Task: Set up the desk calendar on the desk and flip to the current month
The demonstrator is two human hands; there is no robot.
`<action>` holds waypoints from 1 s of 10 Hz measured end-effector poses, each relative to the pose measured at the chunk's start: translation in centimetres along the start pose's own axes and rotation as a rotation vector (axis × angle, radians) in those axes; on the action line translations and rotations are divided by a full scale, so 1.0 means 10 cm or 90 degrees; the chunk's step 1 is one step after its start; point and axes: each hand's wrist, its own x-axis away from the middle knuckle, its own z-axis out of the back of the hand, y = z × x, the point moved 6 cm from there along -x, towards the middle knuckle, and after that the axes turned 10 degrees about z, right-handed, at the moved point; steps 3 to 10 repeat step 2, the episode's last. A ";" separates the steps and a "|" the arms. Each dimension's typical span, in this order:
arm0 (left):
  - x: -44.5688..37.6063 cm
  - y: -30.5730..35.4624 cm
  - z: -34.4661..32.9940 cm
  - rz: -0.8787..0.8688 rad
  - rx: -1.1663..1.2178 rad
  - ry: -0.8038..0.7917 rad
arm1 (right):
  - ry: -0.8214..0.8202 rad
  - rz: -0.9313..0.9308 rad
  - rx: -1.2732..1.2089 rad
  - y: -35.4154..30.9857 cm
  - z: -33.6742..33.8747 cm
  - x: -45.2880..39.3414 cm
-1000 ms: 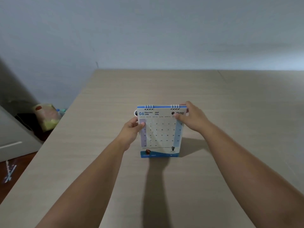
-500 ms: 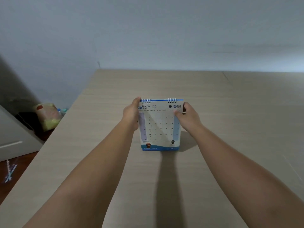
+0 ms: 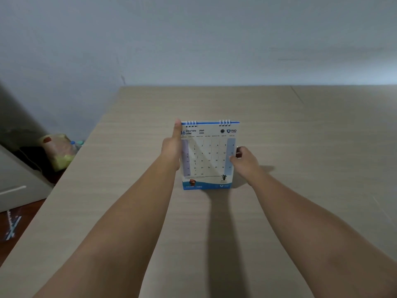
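Note:
A spiral-bound desk calendar (image 3: 209,155) stands upright on the light wooden desk (image 3: 300,136), its white and blue page showing 06 June 2026. My left hand (image 3: 171,147) lies flat along the calendar's left edge, fingers stretched up to the top corner. My right hand (image 3: 245,161) pinches the right edge about halfway down, thumb on the page. The calendar's bottom edge rests on the desk surface.
The desk's left edge runs diagonally from the far wall towards me. Beyond it on the floor sit a yellowish plastic bag (image 3: 57,150) with bottles and a grey cabinet (image 3: 17,179). A plain wall stands behind the desk.
The calendar has moved away from me and stands more upright. My right hand slid from the top right corner down to the middle of the right edge; my left hand straightened along the left edge.

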 end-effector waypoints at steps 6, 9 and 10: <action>-0.01 -0.47 0.38 0.022 0.025 0.054 | 0.113 -0.002 -0.040 0.07 0.24 0.22; -0.01 -0.47 0.38 0.022 0.025 0.054 | 0.113 -0.002 -0.040 0.07 0.24 0.22; -0.01 -0.47 0.38 0.022 0.025 0.054 | 0.113 -0.002 -0.040 0.07 0.24 0.22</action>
